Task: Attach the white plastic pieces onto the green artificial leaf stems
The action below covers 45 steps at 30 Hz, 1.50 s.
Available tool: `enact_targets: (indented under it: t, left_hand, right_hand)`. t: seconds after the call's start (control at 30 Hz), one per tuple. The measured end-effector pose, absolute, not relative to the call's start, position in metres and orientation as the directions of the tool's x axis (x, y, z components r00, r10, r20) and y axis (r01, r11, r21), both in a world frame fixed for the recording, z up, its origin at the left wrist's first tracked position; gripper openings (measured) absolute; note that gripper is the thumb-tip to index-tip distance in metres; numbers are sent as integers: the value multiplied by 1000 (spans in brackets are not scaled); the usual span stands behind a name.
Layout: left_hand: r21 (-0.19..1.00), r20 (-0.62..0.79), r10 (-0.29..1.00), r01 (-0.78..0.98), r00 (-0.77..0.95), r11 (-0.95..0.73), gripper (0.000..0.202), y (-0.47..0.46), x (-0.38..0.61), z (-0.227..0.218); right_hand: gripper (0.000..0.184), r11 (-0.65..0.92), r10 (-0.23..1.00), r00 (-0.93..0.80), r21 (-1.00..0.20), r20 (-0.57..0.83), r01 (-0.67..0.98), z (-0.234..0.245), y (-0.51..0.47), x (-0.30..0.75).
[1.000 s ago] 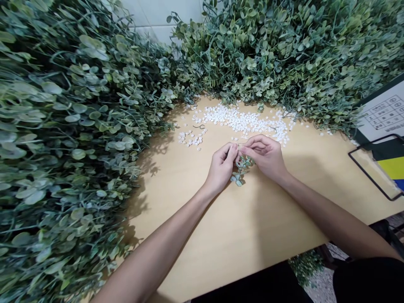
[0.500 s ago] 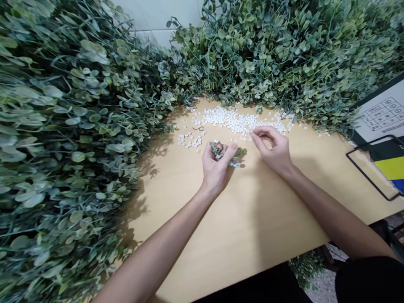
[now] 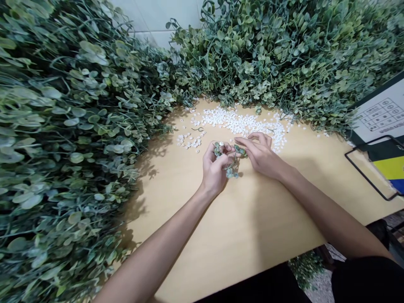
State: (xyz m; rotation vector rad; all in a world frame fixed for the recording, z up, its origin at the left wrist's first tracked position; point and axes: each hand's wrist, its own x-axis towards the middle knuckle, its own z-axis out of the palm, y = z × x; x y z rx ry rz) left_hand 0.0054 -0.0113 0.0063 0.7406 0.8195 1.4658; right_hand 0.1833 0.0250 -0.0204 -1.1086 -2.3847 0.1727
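Note:
My left hand [image 3: 215,170] is closed around a small artificial leafy sprig [image 3: 229,169], its round green leaves poking out above and below my fingers. My right hand [image 3: 260,155] has come in from the right and pinches the sprig's upper end [image 3: 240,150] with thumb and fingertips. Both hands hover just above the tan wooden table [image 3: 246,227]. Just beyond them lies a spread of several small white plastic pieces [image 3: 243,122], with a smaller cluster of white pieces [image 3: 189,141] to the left.
Big heaps of artificial green foliage [image 3: 63,139] crowd the table's left side, and another mass of foliage [image 3: 284,54] fills the back. A black wire frame [image 3: 368,168] and a printed white sheet [image 3: 380,113] stand at the right edge. White wall tiles [image 3: 158,19] show behind.
My right hand left the sprig, reached to the white pieces, then came back to the sprig. My left hand kept hold of the sprig and turned it a little.

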Motion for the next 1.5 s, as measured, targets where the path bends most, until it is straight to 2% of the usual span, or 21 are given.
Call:
enact_targets:
  t: [0.13, 0.23, 0.37, 0.5, 0.57, 0.67, 0.77, 0.83, 0.93, 1.03, 1.13, 1.27, 1.4, 1.5]
  left_hand:
    - [807, -49, 999, -589, -12, 32, 24, -10, 4, 7]
    - [826, -98, 995, -560, -36, 61, 32, -9, 5, 4]
    - [853, -41, 998, -522, -46, 11, 45, -9, 6, 1]
    - [840, -17, 1000, -542, -3, 12, 44, -10, 6, 0]
    - [835, -1, 1000, -550, 4, 3, 45, -10, 5, -1]
    - [852, 17, 1000, -523, -15, -23, 46, -9, 4, -2]
    - [877, -11, 999, -481, -38, -9, 47, -8, 4, -6]
    - [897, -32, 999, -442, -33, 14, 52, -8, 4, -9]
    - [946, 2, 1000, -324, -28, -11, 51, -9, 4, -11]
    - [972, 56, 998, -228, -5, -56, 36, -12, 5, -9]
    - [972, 70, 998, -226, -6, -69, 29, -13, 6, -7]
    - [955, 66, 995, -283, -75, -84, 32, -13, 7, -8]
    - [949, 14, 995, -313, -99, -45, 40, -10, 7, -13]
    - [960, 35, 994, -272, -105, -63, 36, -9, 5, -15]
  right_hand:
    - [52, 661, 743, -536, -315, 400, 681, -18, 24, 181]
    - [45, 654, 748, -527, -319, 402, 685, -16, 23, 181]
    - [37, 670, 736, -527, -347, 425, 656, -15, 24, 184]
    - [34, 654, 749, -492, -378, 444, 655, -13, 26, 186]
    - [30, 629, 770, -426, -454, 476, 631, -11, 28, 187]
    - [21, 582, 812, -290, -669, 506, 462, -7, 30, 187]
    - [17, 411, 906, -184, -897, 382, 162, -3, 30, 185]
    - [23, 292, 943, -165, -956, 289, -5, 1, 29, 183]
    - [30, 236, 957, -145, -965, 251, -112, 6, 27, 181]
    - [33, 209, 966, -120, -965, 229, -157, 9, 26, 181]
    - [35, 185, 974, -91, -962, 206, -202, 11, 25, 182]
    - [35, 172, 978, -81, -960, 193, -220, 11, 25, 183]
    - [37, 119, 979, -130, -957, 158, -266, 10, 25, 182]
    - [37, 60, 979, -166, -951, 115, -303, 7, 26, 181]
